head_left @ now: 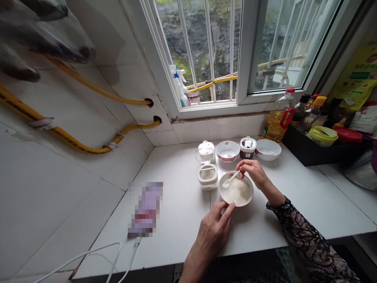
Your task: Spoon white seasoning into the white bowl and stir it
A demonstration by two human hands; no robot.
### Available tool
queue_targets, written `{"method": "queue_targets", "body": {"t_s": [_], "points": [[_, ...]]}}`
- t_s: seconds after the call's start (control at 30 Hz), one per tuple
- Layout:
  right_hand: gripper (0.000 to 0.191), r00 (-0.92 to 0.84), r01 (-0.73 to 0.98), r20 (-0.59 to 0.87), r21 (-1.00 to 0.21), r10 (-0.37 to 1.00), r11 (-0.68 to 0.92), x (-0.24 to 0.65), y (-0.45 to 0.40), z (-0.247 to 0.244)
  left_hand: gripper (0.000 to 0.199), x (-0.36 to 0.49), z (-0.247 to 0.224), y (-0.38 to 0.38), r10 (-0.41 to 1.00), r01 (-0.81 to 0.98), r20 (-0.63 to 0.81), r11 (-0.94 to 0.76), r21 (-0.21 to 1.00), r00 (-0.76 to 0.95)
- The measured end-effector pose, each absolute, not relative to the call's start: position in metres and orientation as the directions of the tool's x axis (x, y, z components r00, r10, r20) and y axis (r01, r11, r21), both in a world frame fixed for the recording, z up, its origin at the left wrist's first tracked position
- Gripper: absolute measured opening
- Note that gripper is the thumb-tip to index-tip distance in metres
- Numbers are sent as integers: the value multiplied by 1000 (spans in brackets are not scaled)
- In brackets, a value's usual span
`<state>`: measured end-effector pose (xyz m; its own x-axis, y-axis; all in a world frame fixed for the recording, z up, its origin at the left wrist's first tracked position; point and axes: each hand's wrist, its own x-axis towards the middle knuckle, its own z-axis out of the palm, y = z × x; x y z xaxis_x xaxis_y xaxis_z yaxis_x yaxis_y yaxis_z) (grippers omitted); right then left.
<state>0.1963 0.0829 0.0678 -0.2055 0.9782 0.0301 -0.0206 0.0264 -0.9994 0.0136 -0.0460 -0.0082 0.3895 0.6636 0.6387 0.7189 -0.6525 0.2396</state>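
Note:
My right hand (253, 173) pinches the handle of a small white spoon (227, 183). The spoon is held over the left side of a bowl (250, 197) with a reddish rim. Pale, off-white powder or fine grain (240, 192) lies heaped inside that bowl. Fingers of my left hand (216, 224) grip the bowl's near rim. Left of the bowl stands a white container (208, 185) with its clear lid (204, 154) raised; some pale contents show inside. Behind that container is another white container (206, 147), partly hidden by the lid.
Along the back sit a flowered bowl (228, 152), a jar with dark contents (247, 148) and a shallow white bowl (268, 151). An oil bottle (275, 124) and a black box (303, 149) of condiments stand right. A blurred purple item (146, 208) with a white cable (134, 251) lies left.

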Motion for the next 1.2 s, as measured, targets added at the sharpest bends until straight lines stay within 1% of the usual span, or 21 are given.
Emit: {"method": "queue_targets", "body": {"t_s": [0.1,0.2,0.27,0.33,0.37,0.4,0.43,0.5,0.53,0.57,0.63,0.73,0.83,0.93,1.1,1.13,1.2], "points": [[11,-180,-72,50,-997,982,37,193,83,70,43,14,-8,-46,660,718,642,-654,237,390],[14,-149,-104,95,-991,984,80,184,79,70,42,14,-9,-45,659,722,646,-652,232,387],[17,-120,-85,168,-984,978,159,175,74,68,43,14,-9,-45,656,724,647,-652,225,389],[17,-116,15,305,-951,945,308,167,69,65,43,14,-9,-45,654,723,646,-655,222,394],[15,-148,102,395,-906,907,411,163,67,63,43,14,-9,-45,654,721,645,-656,223,396],[14,-210,196,484,-830,849,522,160,65,61,43,14,-9,-45,656,721,644,-656,225,395],[15,-289,276,559,-728,777,627,158,64,59,42,14,-9,-45,656,720,644,-655,227,393],[18,-431,356,647,-519,629,777,157,63,57,42,14,-9,-45,658,721,644,-653,232,389],[20,-463,362,673,-451,578,816,158,64,57,42,14,-10,-45,659,721,644,-653,233,388],[21,-458,363,697,-421,552,832,159,64,58,41,14,-10,-45,661,722,643,-651,234,388],[21,-376,370,733,-442,567,817,165,64,62,41,14,-10,-45,661,726,642,-649,229,389],[18,-235,380,719,-552,655,742,178,65,68,42,14,-10,-45,659,726,643,-650,226,390],[18,-229,418,649,-607,725,675,189,68,67,43,14,-9,-45,665,723,636,-650,234,392],[20,-332,484,583,-569,741,664,192,72,59,44,13,-9,-45,663,724,635,-651,229,396],[19,-508,530,517,-442,689,723,184,73,50,44,13,-11,-45,657,727,638,-653,214,402],[19,-531,521,502,-442,683,730,183,73,49,44,13,-11,-45,657,728,638,-652,213,402],[21,-556,492,467,-481,687,726,181,71,50,44,13,-12,-45,659,727,638,-651,218,399]]}}
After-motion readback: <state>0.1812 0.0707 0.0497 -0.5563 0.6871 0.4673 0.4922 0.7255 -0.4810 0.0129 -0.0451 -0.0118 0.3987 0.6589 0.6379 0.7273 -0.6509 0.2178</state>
